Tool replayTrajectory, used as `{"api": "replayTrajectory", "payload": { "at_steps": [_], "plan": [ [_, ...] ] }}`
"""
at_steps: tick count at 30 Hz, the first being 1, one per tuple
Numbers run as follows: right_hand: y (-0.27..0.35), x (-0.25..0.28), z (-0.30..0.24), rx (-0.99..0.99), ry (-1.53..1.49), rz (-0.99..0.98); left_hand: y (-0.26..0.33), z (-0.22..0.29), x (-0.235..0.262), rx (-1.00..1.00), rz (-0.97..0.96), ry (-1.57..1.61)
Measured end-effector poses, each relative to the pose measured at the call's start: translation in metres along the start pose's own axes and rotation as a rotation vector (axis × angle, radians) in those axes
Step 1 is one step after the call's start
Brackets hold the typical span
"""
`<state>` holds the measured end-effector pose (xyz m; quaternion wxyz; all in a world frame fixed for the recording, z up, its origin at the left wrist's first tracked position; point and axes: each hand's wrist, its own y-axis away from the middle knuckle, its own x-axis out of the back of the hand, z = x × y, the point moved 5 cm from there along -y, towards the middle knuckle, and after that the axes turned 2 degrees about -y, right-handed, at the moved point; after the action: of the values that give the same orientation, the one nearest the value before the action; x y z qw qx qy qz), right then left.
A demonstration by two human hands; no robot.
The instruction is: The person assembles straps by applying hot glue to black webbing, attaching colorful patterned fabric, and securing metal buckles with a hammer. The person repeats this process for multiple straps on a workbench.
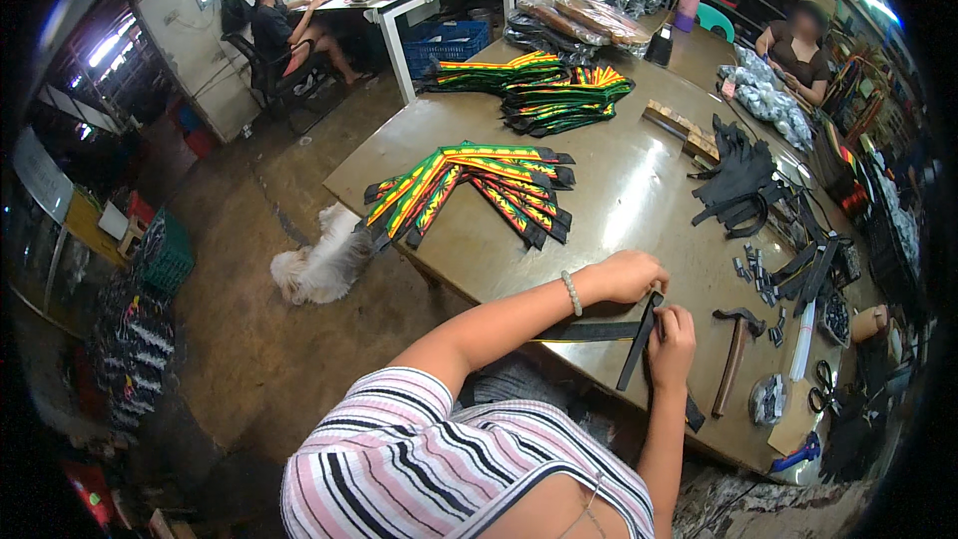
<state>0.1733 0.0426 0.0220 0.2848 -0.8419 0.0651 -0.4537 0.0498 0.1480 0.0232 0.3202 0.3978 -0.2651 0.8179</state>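
At the near edge of the table, my left hand (631,277), with a beaded bracelet on its wrist, pinches the top end of a black strap (633,357). A small metallic piece seems to show at that end, too small to name. My right hand (673,343) is closed on the same strap just below and to the right. Its fingers partly hide the strap. Under it runs a longer black strap (599,332) with a thin yellow edge, lying along the table's edge. A wooden-handled hammer (733,364) lies to the right of my right hand.
On the table (629,195) lie fanned red-yellow-green straps (469,180), a bigger stack of them (559,95), black strap pieces (736,180), scissors (824,387) and a small clear container (767,399). A white dog (324,260) stands left. Two people sit farther off.
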Motion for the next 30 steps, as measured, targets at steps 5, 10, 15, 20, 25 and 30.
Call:
{"api": "replayTrajectory", "payload": {
  "at_steps": [5,10,15,20,25,30],
  "plan": [
    [-0.002,-0.001,0.003,-0.026,-0.04,0.024,0.0,0.004,-0.004,-0.209,-0.019,0.013],
    [0.001,-0.002,0.008,-0.064,-0.045,0.031,-0.013,-0.011,-0.005,-0.32,-0.068,0.134],
    [-0.001,-0.001,0.001,-0.011,0.016,0.021,-0.023,-0.036,-0.009,0.134,-0.128,0.591],
    [-0.009,0.004,0.006,-0.08,-0.094,0.08,0.015,-0.004,0.003,0.149,0.416,0.103],
    [-0.018,-0.016,0.027,-0.32,-0.285,-0.09,0.054,0.017,-0.028,0.113,0.334,-0.149],
    [-0.022,-0.02,0.03,-0.215,-0.314,-0.016,0.057,0.017,-0.036,0.128,0.368,-0.278]
  ]
}}
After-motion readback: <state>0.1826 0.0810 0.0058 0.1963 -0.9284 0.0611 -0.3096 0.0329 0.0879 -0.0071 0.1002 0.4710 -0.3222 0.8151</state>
